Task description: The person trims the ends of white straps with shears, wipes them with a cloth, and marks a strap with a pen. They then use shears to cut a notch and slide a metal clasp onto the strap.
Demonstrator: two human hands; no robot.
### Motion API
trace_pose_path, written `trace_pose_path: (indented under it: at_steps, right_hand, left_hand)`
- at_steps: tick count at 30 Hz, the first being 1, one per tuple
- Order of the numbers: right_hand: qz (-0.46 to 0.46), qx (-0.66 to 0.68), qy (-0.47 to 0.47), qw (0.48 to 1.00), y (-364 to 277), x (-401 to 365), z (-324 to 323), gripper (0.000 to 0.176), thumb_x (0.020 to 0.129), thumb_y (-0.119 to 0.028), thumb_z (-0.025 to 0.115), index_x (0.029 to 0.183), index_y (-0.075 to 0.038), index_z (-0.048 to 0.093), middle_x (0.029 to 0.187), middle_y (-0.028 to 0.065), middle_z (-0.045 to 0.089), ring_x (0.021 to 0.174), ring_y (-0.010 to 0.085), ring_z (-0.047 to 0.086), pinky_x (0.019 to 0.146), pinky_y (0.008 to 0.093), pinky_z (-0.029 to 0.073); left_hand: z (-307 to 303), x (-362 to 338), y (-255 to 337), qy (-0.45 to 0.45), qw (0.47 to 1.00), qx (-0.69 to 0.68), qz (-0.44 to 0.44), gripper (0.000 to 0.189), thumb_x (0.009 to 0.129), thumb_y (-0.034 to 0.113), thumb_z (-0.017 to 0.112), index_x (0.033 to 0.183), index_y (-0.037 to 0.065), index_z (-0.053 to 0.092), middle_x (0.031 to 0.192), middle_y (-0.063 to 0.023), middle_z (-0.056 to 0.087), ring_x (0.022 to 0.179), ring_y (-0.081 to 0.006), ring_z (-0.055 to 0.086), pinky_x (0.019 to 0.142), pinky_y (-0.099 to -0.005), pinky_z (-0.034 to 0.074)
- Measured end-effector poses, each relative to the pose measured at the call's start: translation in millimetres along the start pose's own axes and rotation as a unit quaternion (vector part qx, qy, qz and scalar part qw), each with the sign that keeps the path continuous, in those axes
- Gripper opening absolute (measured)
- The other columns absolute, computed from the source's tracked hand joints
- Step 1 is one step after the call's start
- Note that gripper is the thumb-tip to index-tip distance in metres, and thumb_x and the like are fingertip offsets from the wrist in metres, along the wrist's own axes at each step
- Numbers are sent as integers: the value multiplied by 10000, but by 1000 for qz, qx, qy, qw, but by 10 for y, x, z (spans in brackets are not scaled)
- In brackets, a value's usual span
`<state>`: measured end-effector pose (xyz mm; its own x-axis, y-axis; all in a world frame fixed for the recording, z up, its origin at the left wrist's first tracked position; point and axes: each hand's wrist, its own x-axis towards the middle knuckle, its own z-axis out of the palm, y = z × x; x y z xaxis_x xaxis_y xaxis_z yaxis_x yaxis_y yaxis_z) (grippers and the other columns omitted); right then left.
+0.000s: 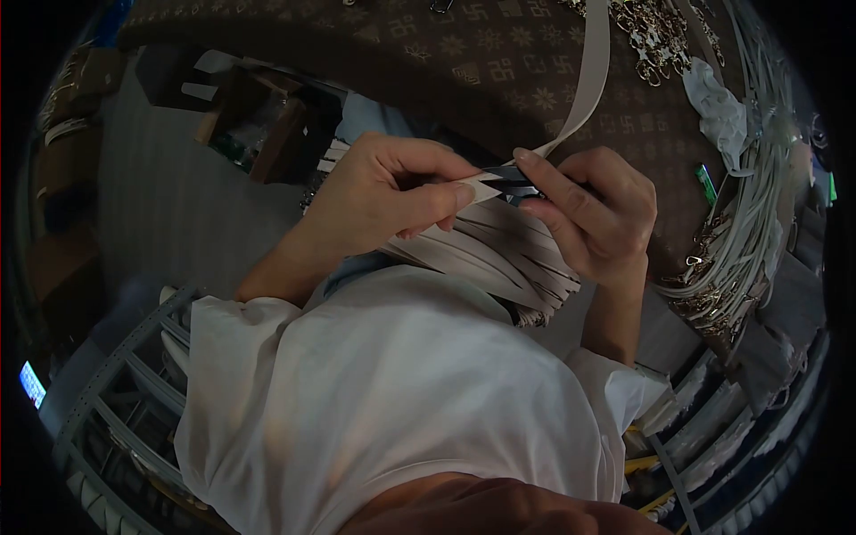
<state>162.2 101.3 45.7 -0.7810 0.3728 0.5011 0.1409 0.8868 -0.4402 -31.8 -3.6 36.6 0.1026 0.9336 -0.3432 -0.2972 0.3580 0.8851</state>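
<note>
My left hand is closed, its thumb and forefinger pinching the end of a pale beige strap. From there the strap runs behind the fingers of my right hand and up over the patterned cloth. My right hand is closed on small snips with dark metal blades, which lie against the strap close to my left fingertips. Their handle is mostly hidden in the fingers. Below both hands, a thick bundle of similar straps rests across my lap.
A brown patterned cloth covers the table ahead. Metal clasps lie in a heap at the upper right, near a crumpled white plastic bag. Long straps with clasps hang at the right edge. An open box stands at the left.
</note>
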Motion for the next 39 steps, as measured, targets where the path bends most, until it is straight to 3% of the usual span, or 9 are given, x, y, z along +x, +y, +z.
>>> trace_pose_path:
  at_steps: [2,5,15,17,20,29,33,35,39]
  right_hand:
    - [-5,-7,-2,1000,6,4,-2,370,615,-220,704,973,-130,675,591,13,446,493,140,458,418,261,365]
    - [-32,-10,4,999,20,25,7,366,617,-221,698,947,-65,679,591,20,446,476,129,420,401,248,331]
    - [-63,-34,5,997,12,63,18,356,602,-216,710,931,-81,686,595,5,451,478,127,412,406,245,334]
    - [-53,-57,-4,997,-4,66,8,323,621,-231,698,934,-156,684,598,-15,421,483,117,430,405,245,361]
    - [-72,-66,13,995,13,62,36,314,624,-230,693,930,-159,686,593,-25,409,485,114,428,406,244,362]
    - [-81,-85,-10,993,11,15,10,325,622,-215,706,920,-87,686,593,-2,460,485,126,439,416,245,345]
    - [-29,-51,37,998,54,-24,42,339,622,-219,709,924,-67,681,600,9,461,491,128,441,420,244,345]
    - [40,0,84,996,90,-71,43,364,609,-240,705,951,-118,681,605,10,453,490,132,445,415,260,368]
    - [5,-30,23,999,30,-35,17,375,617,-242,701,972,-123,676,605,11,451,493,139,447,418,257,368]
  left_hand:
    - [23,1,20,15,1000,-3,2,121,750,-23,550,834,-58,629,631,-70,561,417,-37,404,381,-182,287]
    - [9,8,-1,17,1000,-10,8,119,752,-21,552,836,-58,627,625,-68,562,412,-36,396,379,-184,283]
    - [-63,-11,1,-2,999,-46,-6,140,795,46,593,905,-31,633,613,-36,575,464,-17,436,403,-160,318]
    - [-71,-13,3,-9,999,-37,-6,142,795,46,594,907,-31,633,616,-35,574,472,-18,444,404,-160,318]
    - [-75,-21,30,-12,999,-40,-19,144,795,45,594,910,-31,633,618,-32,574,480,-18,451,404,-160,318]
    - [-65,-11,4,-16,999,-31,-24,150,794,44,592,915,-34,633,616,-29,571,490,-24,461,407,-161,320]
    - [-39,-19,20,-3,999,-42,-32,163,798,50,584,931,-31,633,614,-26,568,481,-21,446,407,-162,316]
    - [-20,-11,26,37,998,-36,-23,181,774,-2,525,915,-54,627,571,-46,544,407,-23,368,374,-168,259]
    - [-13,-6,15,50,998,-31,-36,198,776,-8,513,934,-52,624,567,-44,539,406,-23,366,371,-167,258]
